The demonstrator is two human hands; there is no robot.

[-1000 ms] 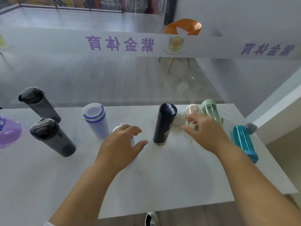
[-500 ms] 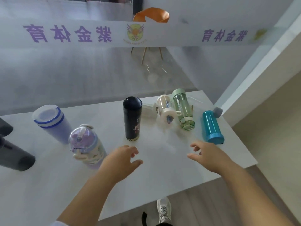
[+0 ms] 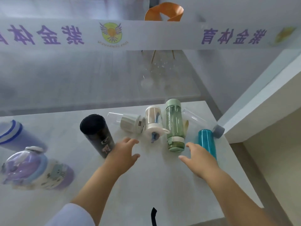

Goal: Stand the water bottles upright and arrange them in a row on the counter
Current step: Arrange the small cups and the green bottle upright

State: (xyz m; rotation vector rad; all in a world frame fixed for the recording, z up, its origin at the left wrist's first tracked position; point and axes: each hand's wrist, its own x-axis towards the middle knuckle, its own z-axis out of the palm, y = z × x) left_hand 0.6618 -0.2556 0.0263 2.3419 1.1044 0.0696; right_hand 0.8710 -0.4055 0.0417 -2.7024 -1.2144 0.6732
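Left hand is hovering over the white surface, fingers spread, grasping nothing, just in front of the upright black bottle. Right hand is also hanging released and empty, near the cap end of the green bottle, which is lying on its side. Beside it are lying a clear white-capped bottle and a teal bottle. A purple bottle is standing at far left.
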